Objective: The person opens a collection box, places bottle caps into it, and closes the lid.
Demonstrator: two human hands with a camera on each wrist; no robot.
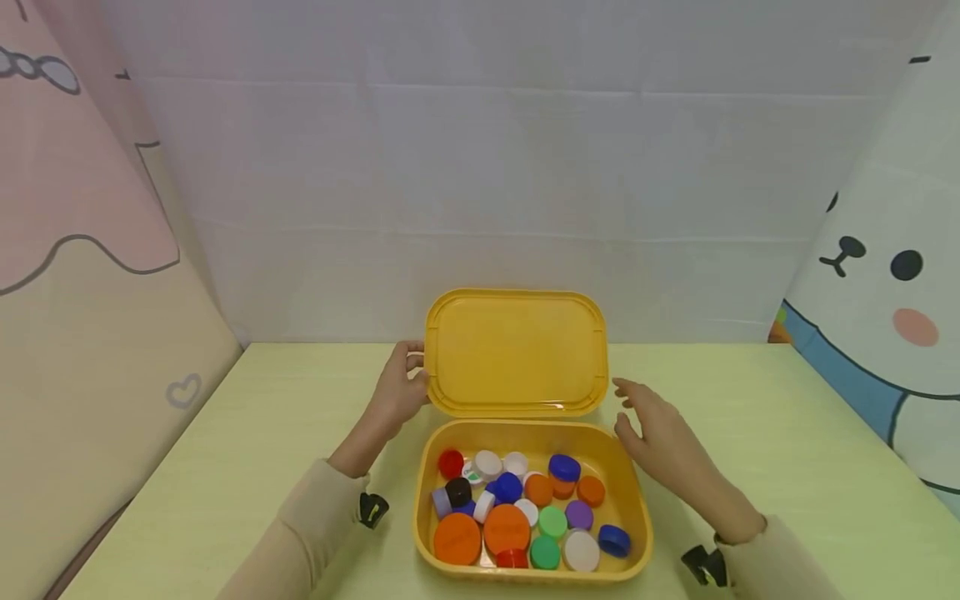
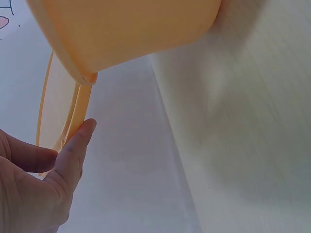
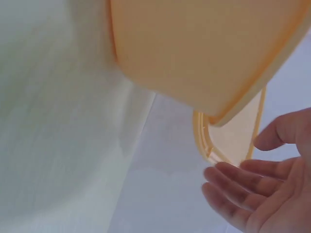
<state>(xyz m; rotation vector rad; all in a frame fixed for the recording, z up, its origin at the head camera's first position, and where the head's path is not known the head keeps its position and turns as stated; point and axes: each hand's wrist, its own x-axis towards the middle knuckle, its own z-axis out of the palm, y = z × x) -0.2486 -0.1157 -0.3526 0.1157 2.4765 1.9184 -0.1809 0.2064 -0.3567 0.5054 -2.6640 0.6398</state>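
A yellow plastic lid (image 1: 517, 354) stands tilted up behind a yellow box (image 1: 534, 573) of bottle caps. My left hand (image 1: 397, 390) pinches the lid's left edge between thumb and fingers, and the left wrist view shows this hand (image 2: 46, 187) at the lid's rim (image 2: 80, 109). Just off the lid's right edge, my right hand (image 1: 663, 437) has its fingers loosely extended and holds nothing. From the right wrist, that hand (image 3: 272, 187) appears with spread fingers beside the lid (image 3: 233, 131). Among the caps are an orange one (image 1: 457, 540), a purple one (image 1: 579, 514) and a black one (image 1: 458, 492).
The box sits on a pale yellow-green table (image 1: 750, 433). A white cloth wall (image 1: 517, 167) rises behind the table. Printed cloths hang at the left (image 1: 90, 375) and right (image 1: 892, 292) sides.
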